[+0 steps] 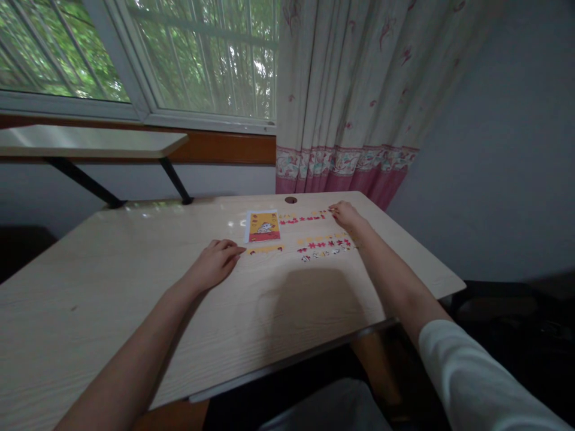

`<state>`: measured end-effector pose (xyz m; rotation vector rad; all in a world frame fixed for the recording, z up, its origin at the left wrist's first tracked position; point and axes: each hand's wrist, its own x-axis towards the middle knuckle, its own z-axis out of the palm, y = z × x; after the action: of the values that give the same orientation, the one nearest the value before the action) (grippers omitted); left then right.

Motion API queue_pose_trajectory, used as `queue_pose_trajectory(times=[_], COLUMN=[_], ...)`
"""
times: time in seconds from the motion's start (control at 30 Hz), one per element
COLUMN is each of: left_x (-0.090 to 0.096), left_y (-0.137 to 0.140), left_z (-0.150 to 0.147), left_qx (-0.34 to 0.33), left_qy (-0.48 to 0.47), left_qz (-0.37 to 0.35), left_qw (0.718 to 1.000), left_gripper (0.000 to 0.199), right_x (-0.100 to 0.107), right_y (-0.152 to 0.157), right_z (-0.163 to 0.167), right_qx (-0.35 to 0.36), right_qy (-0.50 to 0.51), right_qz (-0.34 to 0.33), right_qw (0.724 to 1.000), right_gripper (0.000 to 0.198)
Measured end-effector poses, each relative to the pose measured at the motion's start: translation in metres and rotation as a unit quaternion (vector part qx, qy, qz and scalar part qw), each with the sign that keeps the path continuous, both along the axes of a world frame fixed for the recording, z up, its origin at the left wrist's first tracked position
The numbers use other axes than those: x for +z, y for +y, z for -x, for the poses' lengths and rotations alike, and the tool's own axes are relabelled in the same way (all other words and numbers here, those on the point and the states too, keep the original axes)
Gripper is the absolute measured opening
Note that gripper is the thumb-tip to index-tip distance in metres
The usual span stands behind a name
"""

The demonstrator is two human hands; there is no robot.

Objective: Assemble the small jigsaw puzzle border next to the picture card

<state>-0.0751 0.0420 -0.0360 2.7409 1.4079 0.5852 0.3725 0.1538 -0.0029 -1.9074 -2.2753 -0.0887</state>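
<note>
- The left hand point(218, 263) is at the end of the short yellow row point(266, 249); whether its grip is open or closed, I cannot tell.
- The right hand point(345, 214) is beside the upper small pieces point(302, 219) — its grip, too, I cannot tell.
- The picture card point(264, 228) lies on the worktop point(112, 287), between both hands.

One picture card point(264, 227), many pieces point(320, 245) (too tiny to count), two hands point(218, 262), one desk point(112, 269), one round hole point(291, 200), one shelf point(90, 141), two black shelf legs point(175, 181), one curtain point(350, 78)
</note>
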Motion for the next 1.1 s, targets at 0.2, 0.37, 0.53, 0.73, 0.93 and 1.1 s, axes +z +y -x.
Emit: queue_pose_trajectory(times=[0.2,0.37,0.53,0.73,0.93,1.1], left_x=[-0.001,-0.001,0.001,0.003,0.003,0.001], left_y=[-0.001,-0.002,-0.003,-0.004,-0.004,-0.005], left_z=[0.0,-0.001,-0.002,-0.003,-0.004,-0.003], left_qx=[0.001,-0.003,-0.002,0.002,0.003,-0.001], left_qy=[-0.006,-0.003,-0.002,-0.006,-0.016,-0.014], left_qz=[0.001,0.007,0.01,0.008,0.012,0.004], left_qw=[1.0,1.0,1.0,1.0,1.0,1.0], left_gripper=[0.039,0.038,0.038,0.037,0.035,0.035], right_x=[0.008,0.016,0.021,0.023,0.027,0.032], right_y=[0.027,0.039,0.044,0.045,0.044,0.034], right_z=[0.012,0.014,0.018,0.022,0.025,0.021], right_qx=[-0.011,-0.028,-0.039,-0.034,-0.036,-0.032], right_qy=[-0.048,-0.067,-0.081,-0.08,-0.069,-0.03], right_qz=[0.058,0.115,0.172,0.186,0.195,0.181], right_qw=[0.997,0.991,0.981,0.979,0.978,0.982], right_gripper=[0.03,0.027,0.025,0.044,0.035,0.02])
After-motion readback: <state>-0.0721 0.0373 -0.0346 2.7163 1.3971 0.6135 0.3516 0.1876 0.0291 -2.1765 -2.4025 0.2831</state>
